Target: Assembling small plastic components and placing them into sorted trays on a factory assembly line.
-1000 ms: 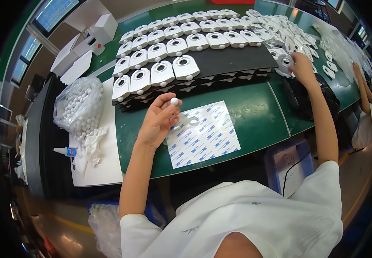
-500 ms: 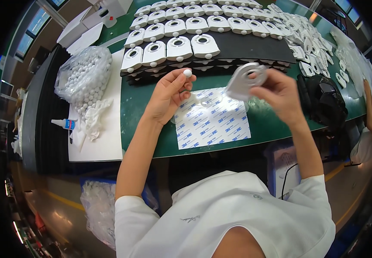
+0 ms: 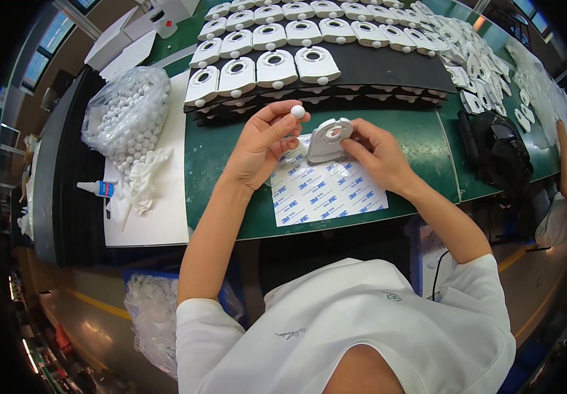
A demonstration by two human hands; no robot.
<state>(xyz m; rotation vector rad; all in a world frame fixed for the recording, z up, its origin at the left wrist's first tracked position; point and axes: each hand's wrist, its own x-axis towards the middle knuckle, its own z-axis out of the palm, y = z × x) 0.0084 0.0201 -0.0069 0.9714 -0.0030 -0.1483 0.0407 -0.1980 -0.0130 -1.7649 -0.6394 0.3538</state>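
Observation:
Between the thumb and index finger of my left hand [image 3: 262, 143] is a small white ball [image 3: 298, 111]. My right hand [image 3: 380, 155] pinches a white plastic housing [image 3: 326, 146] by its edge; it has a rounded end with a round hole and is tilted up. The housing is just right of the ball, apart from it. Beneath both hands a sheet of printed backing paper [image 3: 329, 197] lies on the green table [image 3: 231, 217]. Several like housings [image 3: 275, 69], each with a white ball at its edge, lie in rows on black foam boards [image 3: 388, 72] beyond my hands.
A clear bag of white balls [image 3: 126, 108] stands on the left, near a small glue bottle [image 3: 96, 188] and crumpled tissue [image 3: 149, 180]. Loose white housings [image 3: 467, 62] are heaped at the far right. A black bag [image 3: 500, 154] sits right of my hand. Another person's arm [image 3: 564, 157] shows at the right edge.
My right hand has brought the housing left and slightly down, close to the ball, and turned it. My left hand has shifted slightly right with the ball.

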